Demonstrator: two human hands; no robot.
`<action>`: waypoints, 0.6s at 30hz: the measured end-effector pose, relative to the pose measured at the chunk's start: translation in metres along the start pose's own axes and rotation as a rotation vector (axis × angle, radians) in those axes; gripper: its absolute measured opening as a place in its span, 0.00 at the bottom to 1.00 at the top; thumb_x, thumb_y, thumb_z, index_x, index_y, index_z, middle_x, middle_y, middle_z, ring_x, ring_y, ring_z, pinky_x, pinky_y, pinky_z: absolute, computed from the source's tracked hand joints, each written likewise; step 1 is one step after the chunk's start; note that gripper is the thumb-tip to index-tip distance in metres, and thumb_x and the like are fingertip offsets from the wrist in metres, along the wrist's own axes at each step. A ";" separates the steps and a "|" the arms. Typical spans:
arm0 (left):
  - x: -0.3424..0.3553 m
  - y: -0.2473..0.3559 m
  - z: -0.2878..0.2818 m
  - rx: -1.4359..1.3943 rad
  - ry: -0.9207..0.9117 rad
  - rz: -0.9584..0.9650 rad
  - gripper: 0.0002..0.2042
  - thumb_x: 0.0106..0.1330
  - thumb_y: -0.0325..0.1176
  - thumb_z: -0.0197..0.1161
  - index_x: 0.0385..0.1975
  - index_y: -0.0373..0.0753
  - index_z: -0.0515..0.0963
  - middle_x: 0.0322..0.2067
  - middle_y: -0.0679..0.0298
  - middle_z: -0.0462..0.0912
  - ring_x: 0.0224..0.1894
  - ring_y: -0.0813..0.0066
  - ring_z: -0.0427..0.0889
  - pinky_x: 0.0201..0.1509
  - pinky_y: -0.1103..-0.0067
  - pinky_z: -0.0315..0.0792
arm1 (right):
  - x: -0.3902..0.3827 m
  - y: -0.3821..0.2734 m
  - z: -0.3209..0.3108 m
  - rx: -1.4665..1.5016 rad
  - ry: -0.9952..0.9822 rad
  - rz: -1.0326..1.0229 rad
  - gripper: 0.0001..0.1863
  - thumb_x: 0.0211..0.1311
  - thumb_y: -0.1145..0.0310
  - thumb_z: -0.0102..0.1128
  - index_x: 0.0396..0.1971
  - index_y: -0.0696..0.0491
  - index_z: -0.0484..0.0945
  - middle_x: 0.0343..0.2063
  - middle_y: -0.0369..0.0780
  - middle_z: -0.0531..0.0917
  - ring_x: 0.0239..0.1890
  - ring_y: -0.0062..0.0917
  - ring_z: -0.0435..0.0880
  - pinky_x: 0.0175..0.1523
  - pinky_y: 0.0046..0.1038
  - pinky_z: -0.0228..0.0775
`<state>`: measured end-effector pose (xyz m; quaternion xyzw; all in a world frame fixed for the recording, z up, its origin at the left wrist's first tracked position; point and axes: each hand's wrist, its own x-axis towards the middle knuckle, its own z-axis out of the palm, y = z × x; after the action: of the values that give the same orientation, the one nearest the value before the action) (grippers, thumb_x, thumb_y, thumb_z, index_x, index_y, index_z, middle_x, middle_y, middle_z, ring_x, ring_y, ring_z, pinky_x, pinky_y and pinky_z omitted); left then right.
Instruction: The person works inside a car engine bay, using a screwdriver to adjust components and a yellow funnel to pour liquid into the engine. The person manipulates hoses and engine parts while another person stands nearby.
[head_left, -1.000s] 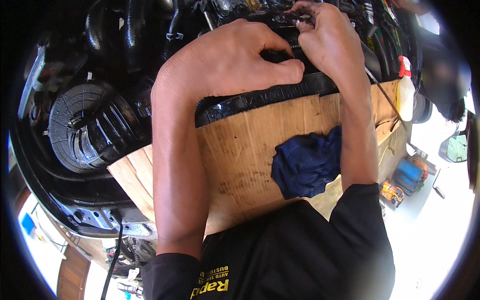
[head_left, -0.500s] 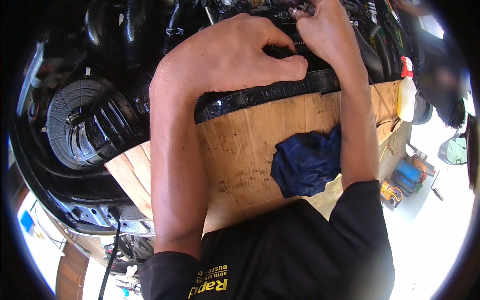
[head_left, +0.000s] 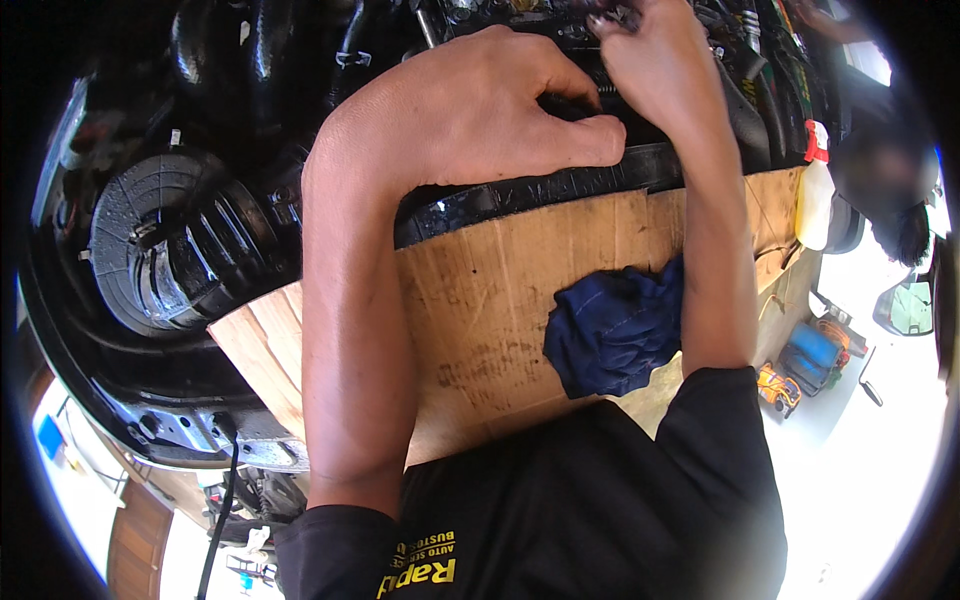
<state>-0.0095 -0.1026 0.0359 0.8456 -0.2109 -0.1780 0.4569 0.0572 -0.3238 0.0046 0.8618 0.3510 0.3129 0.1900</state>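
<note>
My left hand [head_left: 470, 110] bends over the front edge of the engine bay, thumb stretched to the right. A gap shows between thumb and forefinger with nothing visible in it; the other fingertips are hidden below. My right hand [head_left: 655, 60] reaches deeper among the engine parts at the top. Its fingers are curled together, and what they hold, if anything, cannot be made out. Just beyond my left hand stands a thin shiny metal rod [head_left: 427, 28]. Under my forearms a cardboard sheet [head_left: 480, 310] covers the car's front, and a crumpled dark blue cloth [head_left: 612, 335] lies on it.
A round black ribbed housing [head_left: 150, 240] fills the left of the bay, with thick black pipes [head_left: 268, 45] behind it. At the cardboard's right end stands a spray bottle [head_left: 816, 195] with a red head. Another person [head_left: 885, 160] is at the far right. Blue-and-orange equipment [head_left: 812, 350] sits on the floor.
The view has shifted very slightly. My right hand's fingers have moved a little at the same spot; my left hand keeps its pose.
</note>
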 end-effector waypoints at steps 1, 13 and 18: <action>0.000 0.000 0.002 0.005 0.010 0.004 0.21 0.70 0.48 0.66 0.48 0.34 0.89 0.37 0.52 0.91 0.40 0.64 0.90 0.51 0.72 0.81 | -0.005 0.001 0.007 -0.006 -0.016 -0.021 0.10 0.69 0.64 0.60 0.40 0.52 0.86 0.43 0.44 0.89 0.45 0.37 0.89 0.53 0.41 0.82; -0.002 -0.007 0.002 0.056 0.077 0.078 0.21 0.69 0.48 0.66 0.46 0.34 0.89 0.36 0.52 0.90 0.37 0.62 0.89 0.50 0.71 0.81 | 0.014 -0.014 -0.012 0.590 -0.052 0.323 0.16 0.65 0.71 0.58 0.51 0.53 0.82 0.41 0.54 0.86 0.44 0.54 0.86 0.52 0.48 0.79; -0.003 -0.003 0.001 -0.019 0.047 0.032 0.21 0.69 0.49 0.67 0.46 0.34 0.89 0.35 0.51 0.90 0.36 0.62 0.89 0.48 0.71 0.81 | 0.011 -0.014 -0.010 0.498 -0.033 0.262 0.16 0.65 0.72 0.57 0.51 0.54 0.82 0.40 0.53 0.87 0.42 0.53 0.86 0.50 0.47 0.79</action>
<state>-0.0119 -0.1010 0.0330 0.8416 -0.2120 -0.1528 0.4726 0.0494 -0.3050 0.0087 0.9251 0.2995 0.2246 -0.0640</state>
